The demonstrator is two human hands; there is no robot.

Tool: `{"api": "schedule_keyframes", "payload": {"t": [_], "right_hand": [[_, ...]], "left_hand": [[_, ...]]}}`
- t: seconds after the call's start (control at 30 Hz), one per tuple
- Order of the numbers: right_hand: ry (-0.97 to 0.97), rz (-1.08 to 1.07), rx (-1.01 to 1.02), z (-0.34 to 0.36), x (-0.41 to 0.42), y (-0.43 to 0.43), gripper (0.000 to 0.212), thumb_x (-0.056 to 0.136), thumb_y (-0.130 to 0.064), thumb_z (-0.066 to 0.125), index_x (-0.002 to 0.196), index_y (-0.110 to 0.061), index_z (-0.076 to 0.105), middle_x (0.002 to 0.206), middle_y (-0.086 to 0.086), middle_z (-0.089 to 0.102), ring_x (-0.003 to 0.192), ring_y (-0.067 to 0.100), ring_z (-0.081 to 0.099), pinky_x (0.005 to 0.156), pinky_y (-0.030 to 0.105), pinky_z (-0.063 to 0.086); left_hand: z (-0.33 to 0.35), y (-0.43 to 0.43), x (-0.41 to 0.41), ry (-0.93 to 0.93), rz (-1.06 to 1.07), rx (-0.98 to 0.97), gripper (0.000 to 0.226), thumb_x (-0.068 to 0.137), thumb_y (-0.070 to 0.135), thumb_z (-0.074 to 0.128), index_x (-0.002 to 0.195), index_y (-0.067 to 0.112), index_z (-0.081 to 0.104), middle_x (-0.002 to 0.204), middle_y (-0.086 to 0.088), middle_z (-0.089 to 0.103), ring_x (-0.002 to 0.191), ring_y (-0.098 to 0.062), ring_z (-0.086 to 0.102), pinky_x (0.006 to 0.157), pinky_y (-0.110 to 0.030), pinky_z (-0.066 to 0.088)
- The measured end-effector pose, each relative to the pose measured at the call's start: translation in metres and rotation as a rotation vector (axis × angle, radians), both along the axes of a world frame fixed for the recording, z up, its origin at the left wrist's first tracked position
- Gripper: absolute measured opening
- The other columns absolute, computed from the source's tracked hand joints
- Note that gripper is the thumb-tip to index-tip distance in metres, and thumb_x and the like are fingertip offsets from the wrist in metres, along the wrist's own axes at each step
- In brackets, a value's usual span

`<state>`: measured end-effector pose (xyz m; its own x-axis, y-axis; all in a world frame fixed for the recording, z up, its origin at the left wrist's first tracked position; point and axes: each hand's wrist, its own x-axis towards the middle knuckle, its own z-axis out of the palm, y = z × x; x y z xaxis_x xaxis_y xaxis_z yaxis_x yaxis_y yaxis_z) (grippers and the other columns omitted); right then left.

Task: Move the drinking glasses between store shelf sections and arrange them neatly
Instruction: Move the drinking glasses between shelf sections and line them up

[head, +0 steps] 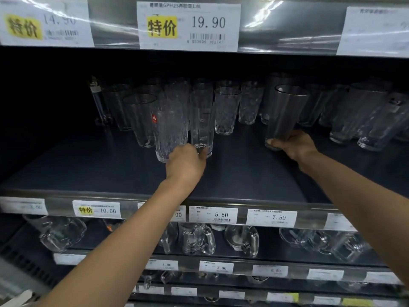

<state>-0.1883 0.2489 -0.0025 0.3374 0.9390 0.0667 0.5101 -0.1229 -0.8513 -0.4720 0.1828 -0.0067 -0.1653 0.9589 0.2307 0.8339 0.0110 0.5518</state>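
Note:
Several clear drinking glasses stand on a dark store shelf (110,171). My left hand (184,165) reaches in at the middle and grips the base of a tall smooth glass (201,120), with a textured glass (171,129) bearing a red sticker right beside it on the left. My right hand (295,145) holds the bottom of a tall plain glass with a thin dark rim (285,114), tilted slightly left. More textured glasses (226,109) stand in rows behind, toward the back of the shelf.
A group of larger tilted glasses (363,116) crowds the right end of the shelf. The shelf above carries price tags (188,25). Below the front rail with price labels (213,214), lower shelves hold glass mugs with handles (243,240).

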Motion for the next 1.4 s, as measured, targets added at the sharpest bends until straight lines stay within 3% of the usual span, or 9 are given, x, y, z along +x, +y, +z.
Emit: {"api": "schedule_keyframes", "payload": {"t": [0.07,0.17,0.37,0.6,0.7,0.93,1.13,1.4], "right_hand": [[-0.005,-0.019,0.007,0.000,0.000,0.005,0.044,0.069,-0.038,0.087,0.103,-0.016,0.071,0.104,0.001,0.072,0.096,0.019,0.067,0.087,0.030,0.052],[-0.008,-0.053,0.016,-0.001,-0.001,0.013,0.057,0.071,-0.040,0.086,0.115,-0.010,0.067,0.111,0.003,0.069,0.094,0.018,0.063,0.078,0.024,0.045],[-0.048,-0.077,0.072,-0.005,-0.004,0.025,0.074,0.076,-0.046,0.082,0.133,-0.009,0.053,0.132,0.005,0.061,0.120,0.023,0.058,0.094,0.028,0.047],[-0.114,-0.115,0.118,-0.003,-0.007,0.031,0.064,0.080,-0.044,0.079,0.129,-0.006,0.059,0.129,0.010,0.065,0.118,0.027,0.060,0.099,0.035,0.050],[-0.125,-0.126,0.114,-0.004,-0.007,0.034,0.065,0.080,-0.045,0.078,0.130,-0.008,0.058,0.129,0.008,0.065,0.116,0.025,0.061,0.095,0.030,0.050],[-0.083,-0.157,0.140,-0.006,-0.005,0.034,0.061,0.086,-0.038,0.075,0.132,-0.008,0.051,0.131,0.006,0.062,0.119,0.025,0.058,0.086,0.021,0.042],[-0.225,-0.160,0.102,-0.010,0.001,0.043,0.039,0.093,-0.033,0.063,0.124,-0.009,0.062,0.122,0.013,0.066,0.112,0.032,0.061,0.088,0.032,0.049],[-0.250,-0.197,0.100,-0.013,0.001,0.050,0.037,0.095,-0.023,0.058,0.129,-0.009,0.056,0.124,0.015,0.064,0.115,0.035,0.059,0.096,0.040,0.050]], "left_hand": [[0.001,0.002,0.000,0.001,-0.002,-0.010,0.051,0.099,0.046,0.049,0.081,0.002,0.068,0.079,-0.015,0.072,0.074,-0.034,0.070,0.072,-0.043,0.059],[0.000,0.005,0.000,-0.011,-0.006,-0.006,0.048,0.099,0.044,0.050,0.076,0.004,0.064,0.078,-0.014,0.072,0.073,-0.034,0.070,0.072,-0.043,0.059],[0.002,0.007,-0.001,-0.054,-0.014,-0.021,0.044,0.101,0.038,0.051,0.064,0.013,0.050,0.062,-0.008,0.069,0.062,-0.028,0.068,0.069,-0.040,0.060],[0.002,0.007,-0.001,-0.086,0.000,-0.047,0.040,0.102,0.035,0.050,0.069,0.012,0.052,0.061,-0.007,0.068,0.054,-0.025,0.065,0.065,-0.038,0.060],[0.002,0.008,-0.002,-0.100,-0.003,-0.047,0.041,0.102,0.035,0.049,0.067,0.014,0.051,0.058,-0.006,0.067,0.042,-0.016,0.059,0.058,-0.031,0.057],[0.000,0.009,-0.001,-0.094,0.007,-0.038,0.042,0.102,0.038,0.050,0.069,0.012,0.054,0.055,-0.005,0.067,0.042,-0.019,0.062,0.060,-0.035,0.059],[-0.001,0.011,-0.002,-0.123,0.018,-0.045,0.039,0.101,0.038,0.051,0.073,0.011,0.057,0.051,-0.003,0.066,0.036,-0.017,0.059,0.057,-0.034,0.059],[-0.003,0.012,-0.003,-0.128,0.027,-0.054,0.040,0.101,0.039,0.050,0.076,0.010,0.058,0.053,-0.003,0.067,0.032,-0.013,0.056,0.050,-0.026,0.053]]}}
